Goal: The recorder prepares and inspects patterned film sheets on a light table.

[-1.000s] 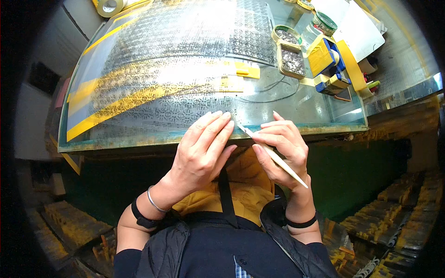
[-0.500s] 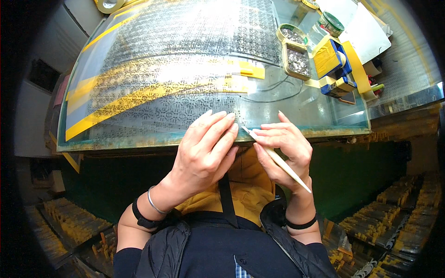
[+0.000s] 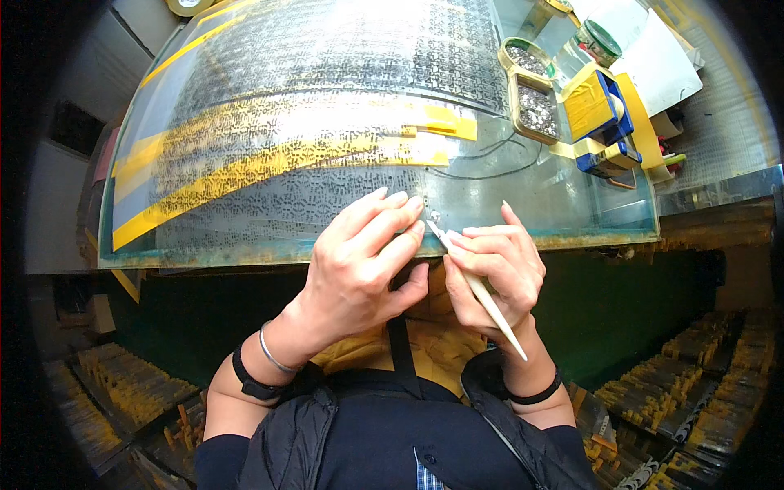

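Note:
My right hand (image 3: 502, 273) grips a slim craft knife (image 3: 495, 314) with a pale, tapered handle. Its narrow metal tip points away from me, down at the glass tabletop (image 3: 563, 214) near the front edge. Beside the tip lies a tiny whitish piece (image 3: 435, 216), too small to make out. My left hand (image 3: 359, 257) rests with fingers stretched out side by side on the front right part of a clear film sheet (image 3: 269, 200) printed with black marks. The fingertips sit just left of the knife tip. What lies under the left palm is hidden.
Yellow strips (image 3: 196, 196) run beneath the film. At the back right are a square tray of small bits (image 3: 535, 110), a round tub (image 3: 600, 42), a blue tape dispenser (image 3: 608, 155) and white paper (image 3: 661, 65). Racks with yellow pieces (image 3: 694, 376) stand below.
The knife's rear end has swung down and left, so it stands more upright. The whitish piece now shows by its tip. My left thumb has moved right, farther from the fingers.

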A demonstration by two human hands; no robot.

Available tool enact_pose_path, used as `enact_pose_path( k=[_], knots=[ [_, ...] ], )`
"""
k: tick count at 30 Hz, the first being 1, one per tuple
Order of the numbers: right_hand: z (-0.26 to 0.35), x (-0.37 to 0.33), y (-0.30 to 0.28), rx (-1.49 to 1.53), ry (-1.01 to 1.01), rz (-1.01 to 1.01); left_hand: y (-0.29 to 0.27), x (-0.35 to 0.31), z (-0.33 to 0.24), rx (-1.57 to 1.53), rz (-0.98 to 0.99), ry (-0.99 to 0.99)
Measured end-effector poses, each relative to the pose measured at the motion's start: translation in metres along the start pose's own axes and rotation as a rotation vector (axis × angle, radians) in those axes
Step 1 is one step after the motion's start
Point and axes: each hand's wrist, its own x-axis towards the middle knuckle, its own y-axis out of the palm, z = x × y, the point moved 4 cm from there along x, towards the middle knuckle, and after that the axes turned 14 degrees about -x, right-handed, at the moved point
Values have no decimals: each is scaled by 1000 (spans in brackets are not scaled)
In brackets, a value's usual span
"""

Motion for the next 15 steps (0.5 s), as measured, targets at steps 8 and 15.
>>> enact_pose_path(
  k=[8,15],
  knots=[
    [0,2,4,19,11,-77,-2,2,1,14,-45,46],
    [-14,19,5,435,348,-90,-5,10,7,-33,-74,-40]
  ],
)
